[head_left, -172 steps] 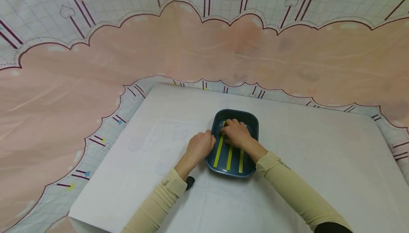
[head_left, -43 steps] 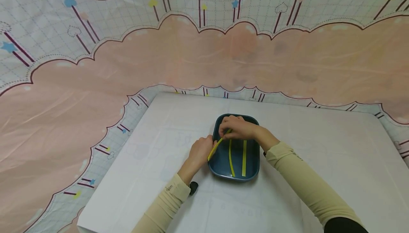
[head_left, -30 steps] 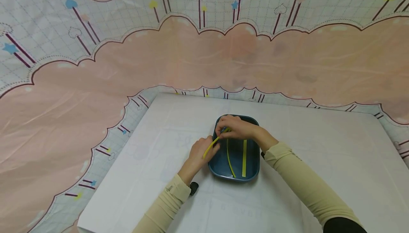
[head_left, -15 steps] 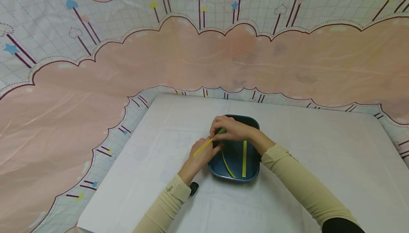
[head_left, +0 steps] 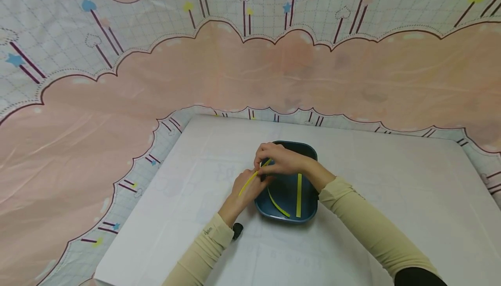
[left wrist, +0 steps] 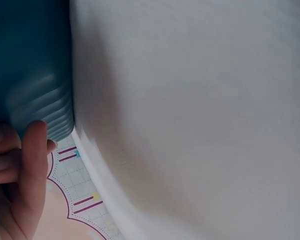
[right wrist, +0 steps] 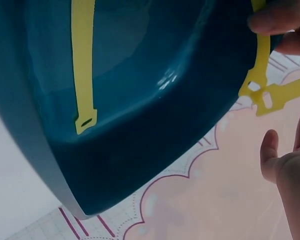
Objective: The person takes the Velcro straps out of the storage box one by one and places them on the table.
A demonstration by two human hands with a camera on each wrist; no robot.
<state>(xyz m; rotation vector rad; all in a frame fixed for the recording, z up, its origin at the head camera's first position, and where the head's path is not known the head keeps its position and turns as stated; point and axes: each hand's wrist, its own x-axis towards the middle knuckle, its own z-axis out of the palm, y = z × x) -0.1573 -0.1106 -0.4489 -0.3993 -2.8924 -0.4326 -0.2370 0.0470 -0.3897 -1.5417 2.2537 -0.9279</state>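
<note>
A dark blue tray [head_left: 288, 190] lies on the white table in the head view. At its left rim my left hand [head_left: 250, 196] pinches a curved yellow strip [head_left: 276, 205], which runs down into the tray. My right hand [head_left: 287, 159] reaches over the rim and grips another yellow strip [head_left: 248, 182], passing above the back of the left hand. In the right wrist view the slotted strip ends [right wrist: 256, 91] cross at the rim; whether they interlock is unclear. A straight yellow strip [head_left: 299, 195] lies flat inside the tray. In the left wrist view, left fingers [left wrist: 34, 170] show beside the tray wall.
The white tabletop [head_left: 372, 207] surrounds the tray on every side. A patterned pink and white cloth [head_left: 219, 68] hangs behind the table and shows along its left edge. A small black object [head_left: 237, 231] sits by the left wrist.
From strips lying straight in the tray, two have been lifted. Over the last second my right hand moved left, carrying its strip across the left hand. The other strip curved further leftward.
</note>
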